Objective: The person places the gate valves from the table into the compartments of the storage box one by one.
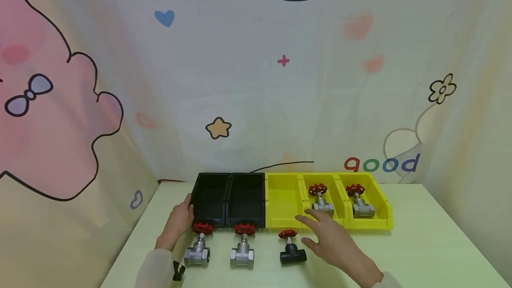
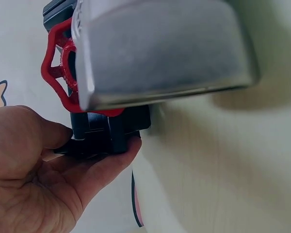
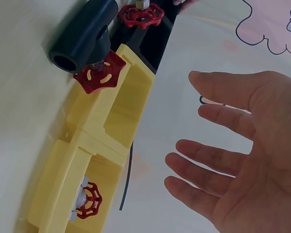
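My left hand [image 1: 178, 222] grips the outer side of the leftmost black bin [image 1: 210, 197]; in the left wrist view, thumb and fingers [image 2: 99, 170] pinch the bin's edge. Close beside that hand stands a metal valve [image 1: 197, 254] with a red wheel, large in the left wrist view [image 2: 160, 53]. My right hand [image 1: 336, 241] is held above the table before the yellow bins, fingers spread, holding nothing; its empty palm [image 3: 266, 160] shows in the right wrist view. Just left of it lies a black valve [image 1: 293, 255] with a red wheel, also seen beside the yellow bins [image 3: 82, 39].
A second metal valve [image 1: 242, 256] stands before the other black bin [image 1: 246, 197]. Three yellow bins continue the row: the nearest to the black ones [image 1: 284, 194] is empty, and the other two hold metal valves [image 1: 323, 206] [image 1: 363, 208]. Behind hangs a printed curtain [image 1: 256, 79].
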`<state>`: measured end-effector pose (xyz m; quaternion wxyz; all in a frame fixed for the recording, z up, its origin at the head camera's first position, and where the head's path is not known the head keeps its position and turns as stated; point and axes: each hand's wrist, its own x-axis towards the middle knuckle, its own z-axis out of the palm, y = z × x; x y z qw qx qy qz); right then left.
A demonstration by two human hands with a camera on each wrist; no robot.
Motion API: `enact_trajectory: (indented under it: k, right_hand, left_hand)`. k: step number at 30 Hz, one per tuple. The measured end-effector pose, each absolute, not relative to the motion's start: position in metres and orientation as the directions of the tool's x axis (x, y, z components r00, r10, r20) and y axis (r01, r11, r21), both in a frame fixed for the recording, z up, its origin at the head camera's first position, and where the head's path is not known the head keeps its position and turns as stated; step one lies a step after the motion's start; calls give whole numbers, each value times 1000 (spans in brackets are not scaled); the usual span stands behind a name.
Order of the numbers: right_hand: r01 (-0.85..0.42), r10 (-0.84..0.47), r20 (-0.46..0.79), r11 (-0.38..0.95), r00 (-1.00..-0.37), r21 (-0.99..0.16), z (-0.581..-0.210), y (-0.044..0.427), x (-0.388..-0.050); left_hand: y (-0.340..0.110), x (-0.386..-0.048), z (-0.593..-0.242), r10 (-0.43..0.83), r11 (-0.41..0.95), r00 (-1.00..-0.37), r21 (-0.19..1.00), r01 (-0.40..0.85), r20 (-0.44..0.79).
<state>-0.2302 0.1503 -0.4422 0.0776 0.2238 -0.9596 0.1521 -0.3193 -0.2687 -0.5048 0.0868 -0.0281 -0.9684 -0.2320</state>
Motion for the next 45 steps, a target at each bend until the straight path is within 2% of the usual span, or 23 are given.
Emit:
enact_trajectory:
  k: [9, 17, 34, 45]
  right_hand:
    - [-458, -435, 144, 831, -889, -316, -449, 146, -225]
    - [-424, -448, 25, 824, -894, -376, -459, 138, -222]
    - [-415, -463, -63, 840, -884, -350, -478, 127, -227]
    - [-447, -479, -39, 843, -877, -299, -487, 122, -229]
  left_hand:
    - [-269, -323, -506, 16, 893, -986, 441, 90, 168]
    - [-269, -324, -509, 17, 891, -987, 444, 88, 162]
    - [-271, -323, -509, 1, 891, -987, 447, 75, 163]
    - [-270, -323, -508, 3, 897, -985, 436, 79, 173]
